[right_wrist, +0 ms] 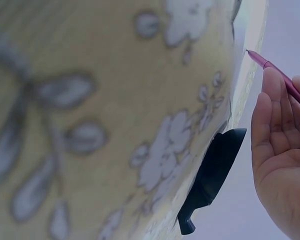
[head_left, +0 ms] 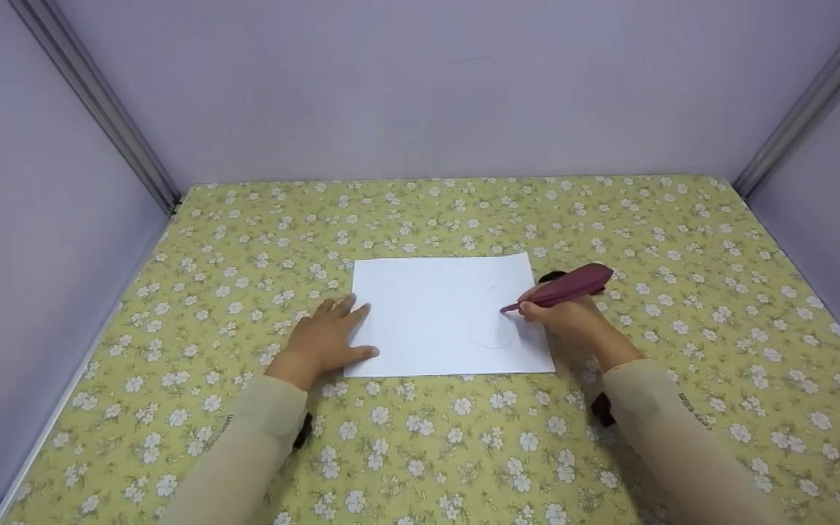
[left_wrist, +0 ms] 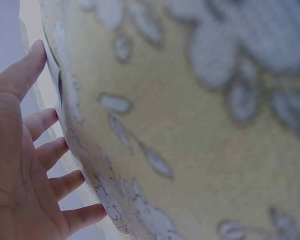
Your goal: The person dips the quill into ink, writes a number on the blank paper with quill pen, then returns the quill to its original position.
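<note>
Closest to me: two pale sleeves (head_left: 241,430), reaching in from 7 and 5 o'clock over the floral-covered table (head_left: 420,481). Clock's centred on the paper (head_left: 420,313), flat mid-table. Left hand (head_left: 325,339) at about 9: fingers straight and spread, thumb and index lying on that edge. Right hand (head_left: 569,317) at 3, pinching the maroon feather pen (head_left: 573,284); tip at the sheet's 3 o'clock side, contact I can't confirm. Faint curved line (head_left: 490,347) at 4, short stroke (head_left: 491,289) at 2. Handling, my read: pen light, barrel stiff, plume soft and easily bent, so grip low on the barrel, off the plume. Paper thin, light, likely to slide or crease; flat pressure near an edge suits it, no bunching. Just past the right hand at 2, a black object (head_left: 553,276), partly hidden; can't tell what. Beyond: back wall (head_left: 391,109) at 12, metal posts (head_left: 95,95) at 10 and 2.
</note>
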Demonstrator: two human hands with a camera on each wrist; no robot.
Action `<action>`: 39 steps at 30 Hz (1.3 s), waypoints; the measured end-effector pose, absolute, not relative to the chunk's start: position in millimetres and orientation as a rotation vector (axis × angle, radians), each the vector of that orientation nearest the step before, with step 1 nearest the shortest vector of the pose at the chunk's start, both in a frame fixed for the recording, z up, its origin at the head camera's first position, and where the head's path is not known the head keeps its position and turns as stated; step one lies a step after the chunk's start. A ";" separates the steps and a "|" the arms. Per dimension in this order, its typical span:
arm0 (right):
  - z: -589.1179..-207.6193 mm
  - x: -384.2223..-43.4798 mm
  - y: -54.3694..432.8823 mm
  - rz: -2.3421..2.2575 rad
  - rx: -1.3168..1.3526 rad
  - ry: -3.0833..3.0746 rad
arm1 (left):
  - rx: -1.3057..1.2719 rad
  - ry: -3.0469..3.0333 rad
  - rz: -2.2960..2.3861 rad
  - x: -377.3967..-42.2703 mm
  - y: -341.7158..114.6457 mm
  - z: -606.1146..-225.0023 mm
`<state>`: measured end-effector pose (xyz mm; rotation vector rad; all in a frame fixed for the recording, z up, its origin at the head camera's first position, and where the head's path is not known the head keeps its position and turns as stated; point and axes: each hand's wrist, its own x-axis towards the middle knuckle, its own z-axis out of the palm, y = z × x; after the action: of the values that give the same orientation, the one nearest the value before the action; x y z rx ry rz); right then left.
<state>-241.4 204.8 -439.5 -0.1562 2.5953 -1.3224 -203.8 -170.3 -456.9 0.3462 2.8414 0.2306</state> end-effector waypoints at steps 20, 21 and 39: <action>-442.3 -250.0 187.1 -1.491 -0.236 2.485 | 0.371 2.847 0.235 -200.0 -169.8 -452.3; -442.3 -249.8 186.3 -1.493 -0.228 2.483 | 0.372 2.848 0.232 -199.9 -169.9 -452.1; -441.5 -245.7 173.9 -1.342 -0.298 2.506 | 0.352 2.833 0.271 -200.7 -171.4 -453.8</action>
<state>-245.7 173.9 -441.5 -0.2977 2.5059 -1.3420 -200.7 -171.4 -453.8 0.3517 2.8331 0.2710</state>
